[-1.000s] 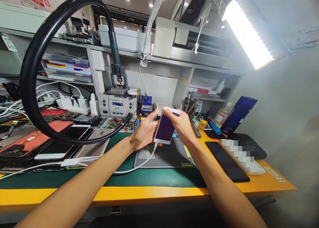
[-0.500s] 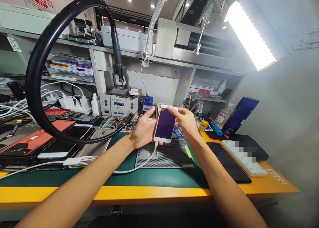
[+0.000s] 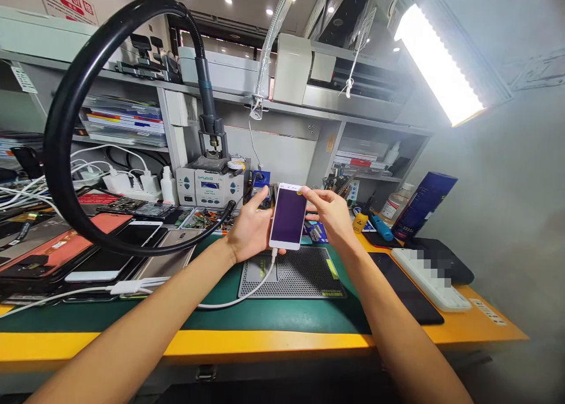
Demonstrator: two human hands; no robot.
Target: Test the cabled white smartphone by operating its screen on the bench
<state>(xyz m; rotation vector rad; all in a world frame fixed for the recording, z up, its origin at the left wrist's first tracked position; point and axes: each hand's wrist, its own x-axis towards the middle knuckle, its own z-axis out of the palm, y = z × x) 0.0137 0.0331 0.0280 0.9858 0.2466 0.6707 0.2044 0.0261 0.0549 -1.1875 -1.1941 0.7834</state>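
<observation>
A white-framed smartphone (image 3: 288, 219) is held upright above the mat, its screen a plain dark purple. My left hand (image 3: 252, 227) is closed around its lower left side, with fingers behind it and the thumb raised off the edge. At the upper right corner, my right hand (image 3: 331, 213) presses its thumb to the front, while other fingers reach to the phone's right edge and partly behind it. A small round yellow mark (image 3: 299, 193) shows beside that thumb. From the phone's bottom end runs a white charging cable (image 3: 238, 303).
Beneath the phone lies a perforated dark plate (image 3: 304, 280) on a green mat (image 3: 282, 319). Several phones (image 3: 132, 242) are stacked at left under a looped black hose (image 3: 57, 127). A soldering station (image 3: 209, 186) stands behind. At right are a black tablet-like panel (image 3: 406, 289) and a bottle (image 3: 397, 204).
The phone has shifted slightly left and up. My right thumb has moved toward the phone's right corner, and the yellow mark has gone from the top left of the screen to the top right.
</observation>
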